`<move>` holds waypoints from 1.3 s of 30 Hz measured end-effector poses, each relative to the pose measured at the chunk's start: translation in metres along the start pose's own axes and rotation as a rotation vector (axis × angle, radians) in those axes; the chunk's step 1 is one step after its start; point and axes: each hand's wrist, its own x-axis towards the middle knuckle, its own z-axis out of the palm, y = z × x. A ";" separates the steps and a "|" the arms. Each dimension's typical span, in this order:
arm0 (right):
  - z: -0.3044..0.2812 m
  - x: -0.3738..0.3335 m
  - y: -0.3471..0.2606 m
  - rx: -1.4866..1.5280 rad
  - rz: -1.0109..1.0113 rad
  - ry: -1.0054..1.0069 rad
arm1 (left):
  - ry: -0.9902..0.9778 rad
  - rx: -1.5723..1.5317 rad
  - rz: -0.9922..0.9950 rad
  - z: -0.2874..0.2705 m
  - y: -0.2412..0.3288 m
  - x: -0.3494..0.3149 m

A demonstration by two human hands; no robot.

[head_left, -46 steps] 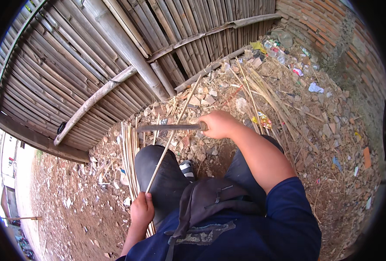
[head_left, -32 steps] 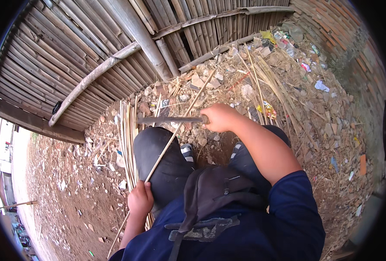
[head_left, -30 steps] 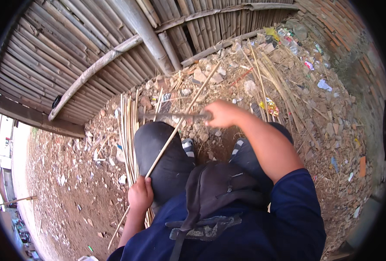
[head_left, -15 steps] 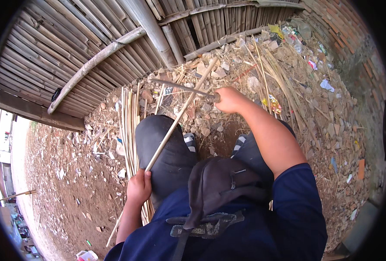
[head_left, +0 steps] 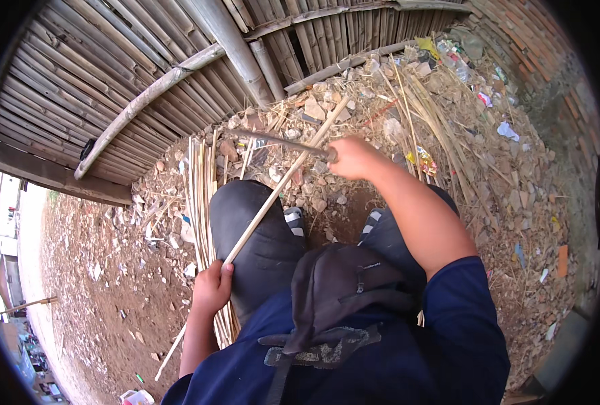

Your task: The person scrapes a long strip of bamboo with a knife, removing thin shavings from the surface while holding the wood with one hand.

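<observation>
A long pale bamboo strip (head_left: 266, 206) slants across my raised left thigh, its far end over the rubble. My left hand (head_left: 212, 289) is closed around its lower part beside the knee, with the thumb on top. My right hand (head_left: 355, 159) grips the handle of a long, thin, dark-bladed knife (head_left: 283, 142). The blade points left and crosses the strip near its far end; whether it touches cannot be told. Beside my left leg lies a bundle of bamboo strips (head_left: 193, 196), partly hidden by my left hand and arm.
A bamboo-slat wall (head_left: 144, 61) with poles rises ahead, and a brick wall (head_left: 516, 47) stands at the right. Broken stones, straw and litter cover the ground around my feet. More long strips (head_left: 441, 121) lie ahead to the right. A dark bag (head_left: 340, 283) rests against my front.
My right hand and the knife have shifted slightly left and nearer. My left hand has moved a little left, and the strip's far end now sits slightly farther right.
</observation>
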 end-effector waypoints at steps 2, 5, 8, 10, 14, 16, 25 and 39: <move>0.008 -0.003 -0.014 -0.079 -0.090 -0.024 | -0.029 -0.083 -0.008 0.001 -0.007 -0.001; -0.001 0.003 0.003 -0.115 -0.105 -0.040 | -0.031 -0.087 0.018 0.003 -0.011 0.003; -0.001 0.019 0.043 0.028 0.021 0.220 | -0.051 -0.126 0.001 -0.002 -0.008 0.005; -0.007 0.018 0.042 0.013 0.041 0.191 | -0.077 -0.156 -0.017 -0.007 -0.007 0.007; 0.005 -0.005 -0.006 -0.001 0.011 0.022 | -0.118 -0.225 -0.087 -0.005 -0.012 0.005; 0.001 -0.012 -0.019 -0.186 -0.239 -0.087 | -0.142 -0.234 -0.070 -0.006 -0.012 0.003; 0.002 0.005 0.004 0.098 0.003 -0.033 | -0.172 -0.351 -0.152 -0.002 -0.015 0.011; 0.005 0.001 0.003 -0.080 -0.169 0.048 | -0.114 -0.195 -0.165 -0.006 -0.002 0.006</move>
